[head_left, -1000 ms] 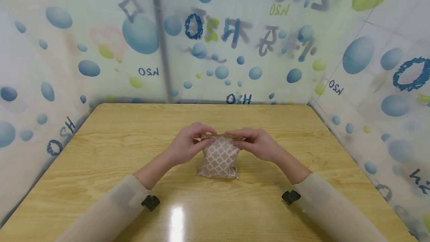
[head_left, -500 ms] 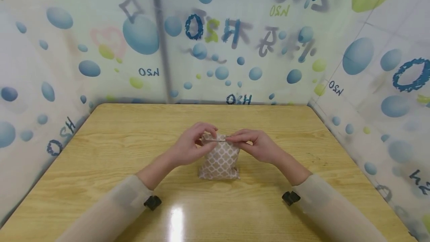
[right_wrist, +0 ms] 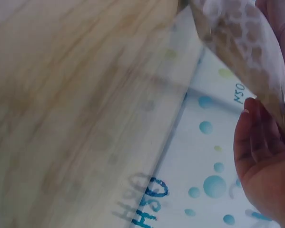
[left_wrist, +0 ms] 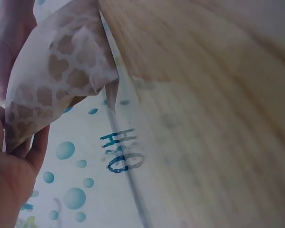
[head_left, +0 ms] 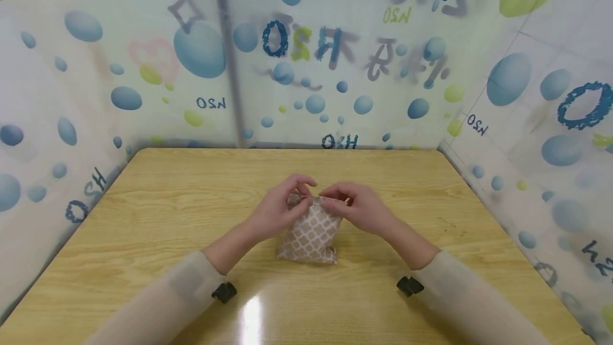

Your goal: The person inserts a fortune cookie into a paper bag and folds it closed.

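Observation:
A small tan paper bag (head_left: 308, 236) with a white lattice pattern stands on the table in the head view, its top leaning away from me. My left hand (head_left: 275, 212) pinches the top edge near its left corner, thumb on the near face and fingers behind. At the right part of that edge, my right hand (head_left: 366, 209) pinches the paper the same way. The left wrist view shows the bag's side (left_wrist: 61, 71) running down into the left fingers. In the right wrist view the bag (right_wrist: 242, 42) slopes into the right hand (right_wrist: 270, 175). The bag's contents are hidden.
The wooden table (head_left: 167, 201) reaches back to a wall (head_left: 306, 89) printed with blue and green bubbles and lettering. Similar walls stand at left and right. A black clip (head_left: 224, 292) hangs at the left cuff and another black clip (head_left: 409, 286) at the right.
The bag's top edge has been folded over toward me. Its lower end has tipped slightly nearer and to the left. Both hands have drawn closer together along the top.

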A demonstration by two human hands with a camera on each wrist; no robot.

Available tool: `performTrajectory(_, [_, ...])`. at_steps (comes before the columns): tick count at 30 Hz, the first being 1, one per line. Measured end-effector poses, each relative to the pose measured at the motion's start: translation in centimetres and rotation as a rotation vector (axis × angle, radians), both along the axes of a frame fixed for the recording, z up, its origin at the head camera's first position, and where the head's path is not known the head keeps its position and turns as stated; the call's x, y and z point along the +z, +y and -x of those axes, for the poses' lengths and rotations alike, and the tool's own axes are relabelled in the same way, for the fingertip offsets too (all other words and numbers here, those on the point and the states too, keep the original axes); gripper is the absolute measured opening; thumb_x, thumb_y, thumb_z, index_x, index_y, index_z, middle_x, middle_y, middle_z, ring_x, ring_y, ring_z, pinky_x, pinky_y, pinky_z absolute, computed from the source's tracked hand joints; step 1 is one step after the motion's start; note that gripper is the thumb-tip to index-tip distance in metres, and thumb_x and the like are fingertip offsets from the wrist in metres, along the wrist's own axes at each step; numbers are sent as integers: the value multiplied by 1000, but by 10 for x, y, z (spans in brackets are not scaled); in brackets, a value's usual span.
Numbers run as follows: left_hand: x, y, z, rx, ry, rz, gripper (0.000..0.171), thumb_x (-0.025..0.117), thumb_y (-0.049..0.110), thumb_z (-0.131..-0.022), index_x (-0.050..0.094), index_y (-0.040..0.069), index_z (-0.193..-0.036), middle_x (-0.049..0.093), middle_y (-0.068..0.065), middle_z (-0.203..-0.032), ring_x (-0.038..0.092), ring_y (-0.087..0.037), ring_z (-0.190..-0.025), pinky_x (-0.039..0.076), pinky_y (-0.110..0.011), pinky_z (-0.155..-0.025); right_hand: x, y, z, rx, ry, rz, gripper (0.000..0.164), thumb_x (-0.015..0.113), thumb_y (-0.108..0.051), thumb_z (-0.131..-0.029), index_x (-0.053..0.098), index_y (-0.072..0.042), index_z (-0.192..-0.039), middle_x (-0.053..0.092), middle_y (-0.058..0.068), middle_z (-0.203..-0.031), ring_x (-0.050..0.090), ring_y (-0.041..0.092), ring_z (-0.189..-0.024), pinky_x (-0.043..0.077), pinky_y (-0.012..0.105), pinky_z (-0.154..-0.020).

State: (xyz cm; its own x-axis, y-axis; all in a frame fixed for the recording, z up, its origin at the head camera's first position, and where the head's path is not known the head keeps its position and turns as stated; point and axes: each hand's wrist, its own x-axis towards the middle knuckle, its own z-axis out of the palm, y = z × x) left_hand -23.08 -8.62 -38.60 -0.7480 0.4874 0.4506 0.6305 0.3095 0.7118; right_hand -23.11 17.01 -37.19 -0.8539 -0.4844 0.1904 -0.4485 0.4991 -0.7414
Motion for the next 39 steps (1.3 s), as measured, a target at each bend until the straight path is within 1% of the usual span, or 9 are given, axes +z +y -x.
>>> performTrajectory(6, [1,0,-1,-5,-29,-32,35,68,2,-105,63,10,-139,72,-7,-107,73,-18,-94,60,-26,-74,3,-8,-3,-5,-7,-19,12,75,-22,-106,81,-15,-113,78,2,-103,56,13,-66,51,26,-58])
performTrajectory(8, [1,1,-1,-11,-47,-39,36,68,1,-105,63,10,-140,72,-8,-108,75,-21,-98,62,-25,-76,4,-9,-3,-16,6,-21,11,76,-21,-105,81,-15,-113,78,3,-105,58,13,-68,52,26,-58])
performTrajectory(11, [2,2,-1,-21,-45,-36,35,69,-1,-104,65,8,-138,72,-8,-107,76,-24,-108,65,-28,-90,3,-10,-4,-27,3,-10,12,75,-20,-105,81,-15,-115,80,4,-109,60,14,-70,55,26,-60])
performTrajectory(14, [1,5,-1,-34,-22,-30,33,69,-5,-103,67,3,-135,72,-10,-106,76,-27,-108,66,-31,-94,1,-11,-5,-21,4,16,10,75,-18,-106,81,-14,-112,80,5,-107,61,13,-69,55,26,-60])
performTrajectory(22, [1,3,-1,17,-17,-6,21,72,-1,-102,75,7,-121,75,-9,-108,68,-18,-95,56,-25,-74,0,-11,-3,38,149,26,6,76,-8,-103,80,-13,-101,78,4,-100,64,7,-78,58,24,-67])
performTrajectory(27, [0,0,-1,69,22,3,13,74,1,-101,81,11,-105,74,-5,-103,59,-14,-88,52,-24,-73,0,-5,-2,-13,125,12,9,76,-14,-104,83,-16,-109,80,1,-102,63,6,-77,56,24,-66])
performTrajectory(30, [0,1,0,76,37,10,11,74,1,-101,81,10,-104,74,-6,-102,59,-14,-88,54,-25,-74,-3,-2,-3,-21,183,30,11,77,-11,-102,85,-14,-109,81,1,-98,61,5,-73,55,23,-63])
performTrajectory(35, [0,0,1,79,-63,12,10,73,10,-105,78,13,-113,76,-5,-110,61,-13,-89,51,-24,-70,-8,-1,-2,1,349,55,14,79,-2,-99,87,-11,-107,81,3,-94,61,1,-73,54,23,-62])
performTrajectory(39, [0,-3,2,76,-129,-17,6,74,12,-105,79,15,-107,77,-3,-108,60,-15,-86,50,-24,-68,-5,1,-1,-17,270,40,13,78,-9,-102,87,-13,-111,82,3,-99,66,5,-76,58,24,-65])
